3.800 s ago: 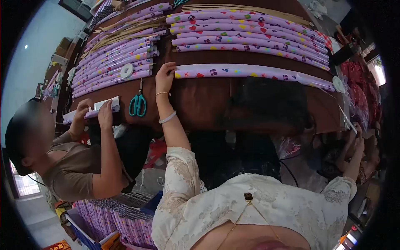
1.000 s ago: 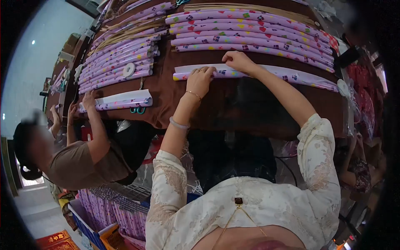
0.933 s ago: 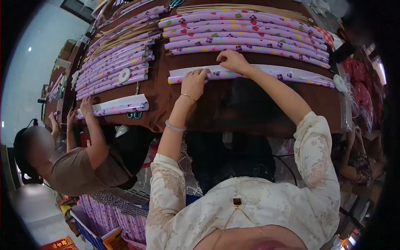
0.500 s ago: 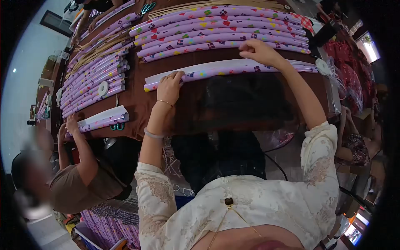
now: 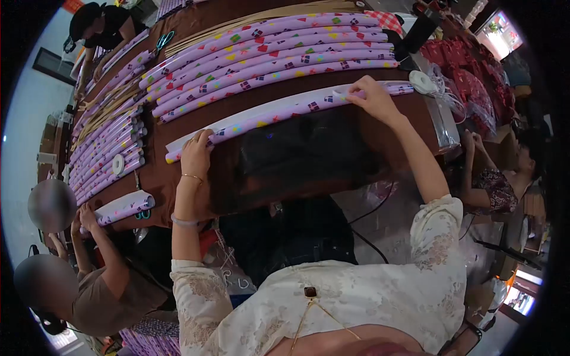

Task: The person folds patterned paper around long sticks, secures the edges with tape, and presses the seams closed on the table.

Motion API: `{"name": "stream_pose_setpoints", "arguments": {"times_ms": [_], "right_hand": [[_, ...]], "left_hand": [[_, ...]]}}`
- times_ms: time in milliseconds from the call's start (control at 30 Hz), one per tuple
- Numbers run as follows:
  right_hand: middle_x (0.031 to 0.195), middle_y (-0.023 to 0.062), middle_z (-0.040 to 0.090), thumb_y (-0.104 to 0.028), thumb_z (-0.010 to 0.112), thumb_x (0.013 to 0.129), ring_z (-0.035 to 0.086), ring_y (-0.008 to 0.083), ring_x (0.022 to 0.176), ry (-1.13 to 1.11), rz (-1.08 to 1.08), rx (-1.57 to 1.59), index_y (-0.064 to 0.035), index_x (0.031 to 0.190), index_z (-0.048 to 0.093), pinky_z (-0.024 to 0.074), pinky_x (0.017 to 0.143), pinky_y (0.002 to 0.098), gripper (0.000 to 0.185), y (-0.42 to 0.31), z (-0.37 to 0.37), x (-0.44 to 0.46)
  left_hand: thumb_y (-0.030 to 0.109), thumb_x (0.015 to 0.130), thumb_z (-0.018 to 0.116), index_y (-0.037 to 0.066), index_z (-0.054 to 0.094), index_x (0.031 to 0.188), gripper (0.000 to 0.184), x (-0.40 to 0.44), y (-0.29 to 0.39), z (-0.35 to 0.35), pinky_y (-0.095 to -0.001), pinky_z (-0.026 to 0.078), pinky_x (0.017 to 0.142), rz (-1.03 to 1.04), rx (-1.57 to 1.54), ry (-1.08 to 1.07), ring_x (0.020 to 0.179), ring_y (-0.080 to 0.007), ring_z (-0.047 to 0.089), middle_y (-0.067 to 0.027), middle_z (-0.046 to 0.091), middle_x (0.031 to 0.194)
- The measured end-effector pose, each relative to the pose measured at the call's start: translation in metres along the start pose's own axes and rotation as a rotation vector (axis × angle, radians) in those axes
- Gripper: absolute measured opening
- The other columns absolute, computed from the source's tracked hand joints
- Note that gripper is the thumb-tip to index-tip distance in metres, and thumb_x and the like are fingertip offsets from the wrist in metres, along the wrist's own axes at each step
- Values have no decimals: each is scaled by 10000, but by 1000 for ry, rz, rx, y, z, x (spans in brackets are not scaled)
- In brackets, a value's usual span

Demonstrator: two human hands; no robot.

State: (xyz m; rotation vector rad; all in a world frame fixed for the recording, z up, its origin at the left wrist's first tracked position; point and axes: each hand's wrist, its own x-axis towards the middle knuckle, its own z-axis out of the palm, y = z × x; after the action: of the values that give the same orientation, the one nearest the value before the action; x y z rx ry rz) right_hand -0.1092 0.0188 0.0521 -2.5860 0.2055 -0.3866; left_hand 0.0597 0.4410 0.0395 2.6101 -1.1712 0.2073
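Observation:
A long lilac patterned roll (image 5: pixel 261 121), its white inner side showing along the far edge, lies in front of me on the brown tablecloth. Near its left end, my left hand (image 5: pixel 196 153) presses on it with the fingers closed round the rolled edge. My right hand (image 5: pixel 373 101) pinches the white edge of the same roll toward its right end. Beyond it several finished-looking lilac rolls (image 5: pixel 273 59) lie side by side. A white tape roll (image 5: pixel 421 82) sits by the right end.
At the left, a co-worker's hands (image 5: pixel 88 218) hold another lilac roll (image 5: pixel 124 207), beside teal scissors (image 5: pixel 142 215). More rolls (image 5: pixel 107 160) with a tape roll (image 5: pixel 118 164) lie behind. Red wrapped goods (image 5: pixel 469 83) and another person (image 5: pixel 499 190) are at the right.
My right hand has moved from above the roll down onto its white edge, farther right. My left hand stays on the left end. The whole view has turned, shifting the table leftward.

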Motion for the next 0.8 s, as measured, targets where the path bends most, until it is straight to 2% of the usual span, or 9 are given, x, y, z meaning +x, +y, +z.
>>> {"name": "stream_pose_setpoints", "arguments": {"times_ms": [67, 167, 233, 367, 400, 467, 567, 667, 800], "right_hand": [[888, 106, 510, -273, 628, 760, 539, 258, 842, -55, 25, 0, -48, 809, 581, 432, 711, 348, 236, 6, -6, 0], [825, 96, 531, -282, 598, 786, 538, 220, 788, 139, 33, 50, -35, 822, 600, 429, 699, 327, 249, 47, -36, 1], [819, 76, 546, -281, 572, 811, 526, 170, 748, 134, 307, 76, -21, 854, 606, 421, 671, 301, 266, 73, -81, -4], [788, 42, 564, -197, 520, 848, 505, 110, 718, 413, 536, 750, -11, 945, 583, 414, 603, 255, 219, 165, -211, -58], [809, 68, 579, -165, 491, 859, 517, 116, 705, 566, 507, 801, 17, 953, 570, 410, 567, 246, 219, 227, -258, -78], [862, 135, 596, -95, 453, 868, 554, 150, 689, 982, 515, 814, 82, 932, 540, 432, 515, 248, 208, 274, -335, -112], [908, 248, 585, 0, 447, 849, 611, 254, 699, 1807, 517, 363, 176, 887, 483, 536, 509, 307, 184, 193, -400, -123], [969, 286, 548, -39, 416, 869, 590, 322, 818, 1699, 341, 249, 167, 902, 485, 582, 708, 387, 220, 154, -407, -113], [785, 149, 487, -43, 449, 846, 510, 294, 906, 1355, -108, 940, 16, 681, 416, 438, 924, 525, 178, 197, -370, -86]], "left_hand": [[50, 703, 615, 117, 494, 1040, 365, 0, 1, -1, -394, 415, 806, -15, -5, -30, 921, -317, 547, -101, 560, 1047], [51, 700, 616, 107, 487, 1035, 363, 2, 2, -5, -398, 414, 803, -32, -9, -70, 899, -318, 548, -103, 555, 1048], [53, 700, 616, 107, 487, 1030, 359, 1, 2, -6, -398, 416, 798, -23, -7, -69, 897, -317, 549, -103, 554, 1048], [58, 701, 618, 104, 489, 1019, 346, 3, -3, -1, -398, 423, 785, -21, -45, -74, 892, -315, 551, -104, 554, 1049], [55, 702, 616, 103, 491, 1016, 341, 2, -5, 1, -400, 426, 782, -45, -32, -82, 899, -313, 552, -103, 554, 1050], [53, 702, 615, 103, 492, 1018, 343, 2, -7, 3, -399, 424, 788, -9, -35, -64, 907, -314, 551, -104, 554, 1052], [43, 701, 611, 104, 493, 1026, 351, 1, -11, 5, -393, 419, 804, -20, -22, -76, 927, -316, 545, -107, 553, 1052], [25, 698, 602, 89, 486, 1019, 348, 2, -7, 0, -401, 409, 808, -5, -56, -68, 954, -320, 530, -112, 548, 1045], [10, 696, 596, 86, 474, 1027, 360, 3, -2, -3, -401, 405, 806, -8, -79, -70, 966, -329, 521, -112, 547, 1043]]}}
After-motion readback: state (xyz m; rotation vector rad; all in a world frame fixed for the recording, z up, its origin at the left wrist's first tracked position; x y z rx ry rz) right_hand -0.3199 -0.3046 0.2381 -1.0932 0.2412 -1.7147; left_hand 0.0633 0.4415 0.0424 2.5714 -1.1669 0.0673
